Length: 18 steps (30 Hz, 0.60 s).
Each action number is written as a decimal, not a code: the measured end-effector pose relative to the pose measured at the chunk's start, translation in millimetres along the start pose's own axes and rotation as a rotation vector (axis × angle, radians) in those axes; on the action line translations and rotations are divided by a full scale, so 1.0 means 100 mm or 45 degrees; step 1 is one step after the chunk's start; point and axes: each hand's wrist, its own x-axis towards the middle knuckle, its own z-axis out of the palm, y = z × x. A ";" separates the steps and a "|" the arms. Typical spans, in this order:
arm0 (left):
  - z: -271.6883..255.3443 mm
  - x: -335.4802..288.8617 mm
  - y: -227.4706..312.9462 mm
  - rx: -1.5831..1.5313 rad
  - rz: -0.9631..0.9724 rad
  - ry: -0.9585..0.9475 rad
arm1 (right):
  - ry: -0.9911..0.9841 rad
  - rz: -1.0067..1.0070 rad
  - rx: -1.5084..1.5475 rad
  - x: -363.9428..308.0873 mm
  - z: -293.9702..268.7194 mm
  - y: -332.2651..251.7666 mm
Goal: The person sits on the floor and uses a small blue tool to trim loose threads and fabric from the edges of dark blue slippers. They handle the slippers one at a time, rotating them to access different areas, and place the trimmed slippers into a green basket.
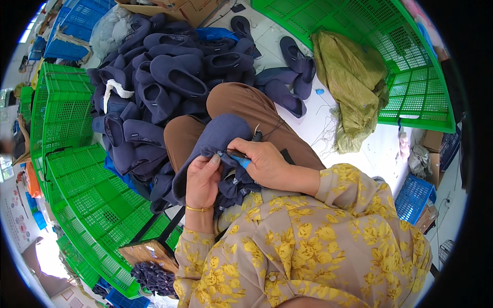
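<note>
A navy fabric slipper [222, 134] lies tilted across my lap, its sole side partly turned up. My left hand [202, 179] is closed on its edge, thumb and fingers pinching the cloth. Close beside it, my right hand [264, 163] is closed around a small tool with a blue part [241, 161] and a dark tip, held against the same edge. The tool's exact kind is hidden by my fingers. Bunched navy cloth [237, 189] sits below both hands, against my shirt.
A large heap of navy slippers [177, 72] rises ahead and left, with several more slippers [291, 82] on the white floor. Green plastic crates [97, 190] stand left, another green crate [421, 97] at right. An olive woven sack [352, 77] and a blue crate [413, 199] lie right.
</note>
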 end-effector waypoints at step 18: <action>0.05 -0.04 -0.07 0.145 0.049 0.043 | -0.009 -0.088 0.070 0.19 0.01 -0.09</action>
